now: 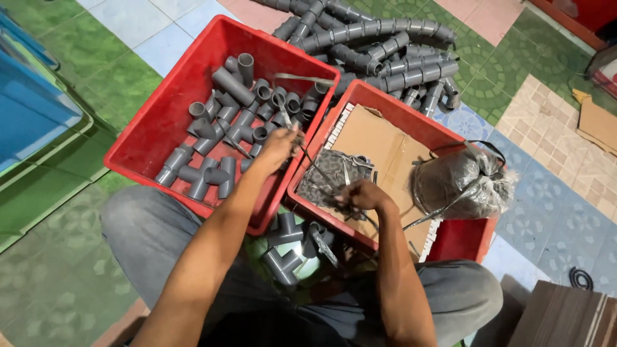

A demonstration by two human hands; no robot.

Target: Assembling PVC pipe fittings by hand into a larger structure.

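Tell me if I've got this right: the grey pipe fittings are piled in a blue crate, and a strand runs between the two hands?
Not quite. The head view shows the fittings in a red crate, not a blue one. The strand does run between the left hand and right hand.

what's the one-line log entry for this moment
left hand: over red bin of grey fittings | right hand: gripping strap

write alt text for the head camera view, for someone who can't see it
A seated person's left hand and right hand pull a thin strap taut over two red crates. The left crate holds grey pipe fittings; strung fittings lie behind.
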